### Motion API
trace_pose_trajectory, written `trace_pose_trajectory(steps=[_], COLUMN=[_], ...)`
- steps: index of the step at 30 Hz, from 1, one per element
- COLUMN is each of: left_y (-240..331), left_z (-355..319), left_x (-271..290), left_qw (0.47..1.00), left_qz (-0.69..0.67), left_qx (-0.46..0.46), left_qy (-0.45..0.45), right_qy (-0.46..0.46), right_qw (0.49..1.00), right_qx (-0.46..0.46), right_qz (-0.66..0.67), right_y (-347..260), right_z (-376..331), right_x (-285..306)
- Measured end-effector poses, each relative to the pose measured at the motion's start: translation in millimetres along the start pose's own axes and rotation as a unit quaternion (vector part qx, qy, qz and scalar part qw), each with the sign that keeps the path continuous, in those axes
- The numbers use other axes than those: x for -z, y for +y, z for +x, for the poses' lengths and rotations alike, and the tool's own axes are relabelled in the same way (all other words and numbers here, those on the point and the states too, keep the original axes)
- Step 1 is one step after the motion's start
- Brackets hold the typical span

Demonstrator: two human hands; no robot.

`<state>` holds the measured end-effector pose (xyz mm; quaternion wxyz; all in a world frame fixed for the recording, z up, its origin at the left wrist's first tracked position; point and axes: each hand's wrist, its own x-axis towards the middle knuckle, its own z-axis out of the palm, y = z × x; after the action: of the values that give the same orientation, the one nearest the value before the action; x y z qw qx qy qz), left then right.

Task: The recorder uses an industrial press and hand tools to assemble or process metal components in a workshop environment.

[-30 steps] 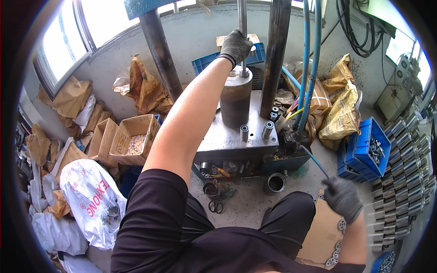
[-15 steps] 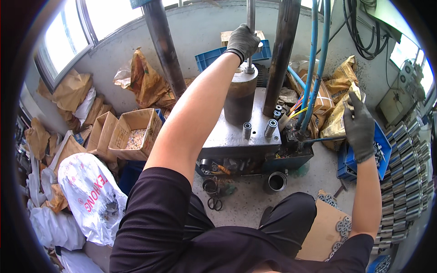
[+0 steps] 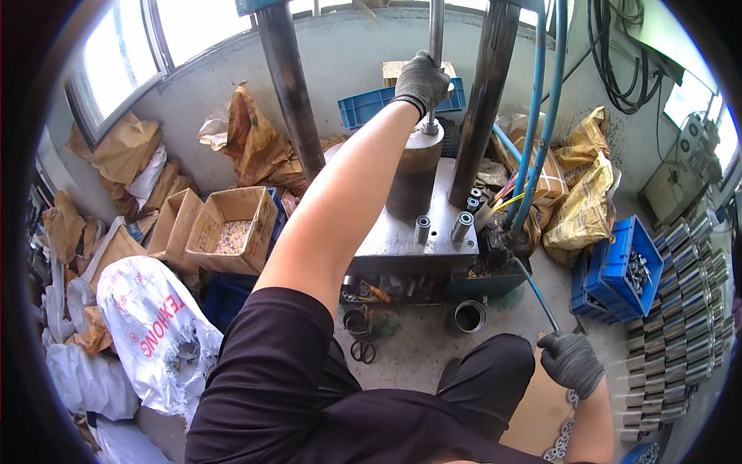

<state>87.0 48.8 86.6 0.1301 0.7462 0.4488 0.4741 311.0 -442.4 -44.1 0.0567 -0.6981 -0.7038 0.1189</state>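
Note:
My left hand [image 3: 421,81], in a dark glove, is closed around a thin upright steel rod [image 3: 437,27] just above a thick grey metal cylinder [image 3: 413,174]. The cylinder stands on the steel plate [image 3: 394,243] of a press, between two dark columns. Two short metal sleeves [image 3: 461,226] stand on the plate beside it. My right hand [image 3: 572,362], also gloved, is low at my right side. It grips the end of a thin lever [image 3: 533,292] that slants down from the press.
Open cardboard boxes [image 3: 232,228] of small parts and a white sack [image 3: 154,325] lie to the left. Blue crates [image 3: 618,271] and stacked metal parts [image 3: 688,309] fill the right. A metal ring [image 3: 469,315] and scissors [image 3: 362,352] lie on the floor. Blue hoses [image 3: 541,116] hang by the right column.
My right hand was raised beside the press half a second ago and has come back down low on the right with the lever. My left hand has stayed on the rod.

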Motion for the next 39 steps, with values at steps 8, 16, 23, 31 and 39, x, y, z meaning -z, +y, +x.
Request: trace_pose_trajectory(steps=[8,16,23,31,39], left_y=[-2,3,-7,-9,-11], left_z=[0,-2,2,4,5], left_x=[2,6,1,-5,-7], left_qw=[1.000,1.000,1.000,1.000,1.000], left_qz=[-0.015,0.007,-0.021,-0.024,-0.024], left_qx=[0.007,-0.003,0.010,-0.001,-0.002], left_qy=[-0.001,0.000,-0.007,0.003,0.003], right_qy=[0.063,-0.117,0.044,-0.033,-0.073], right_qw=[0.997,0.989,0.999,0.998,0.997], right_qx=[0.005,0.031,-0.002,-0.024,0.010], right_qz=[0.035,-0.081,0.029,0.043,-0.019], right_y=[8,15,3,10,13], right_z=[11,3,10,5,6], right_x=[13,1,14,9,7])
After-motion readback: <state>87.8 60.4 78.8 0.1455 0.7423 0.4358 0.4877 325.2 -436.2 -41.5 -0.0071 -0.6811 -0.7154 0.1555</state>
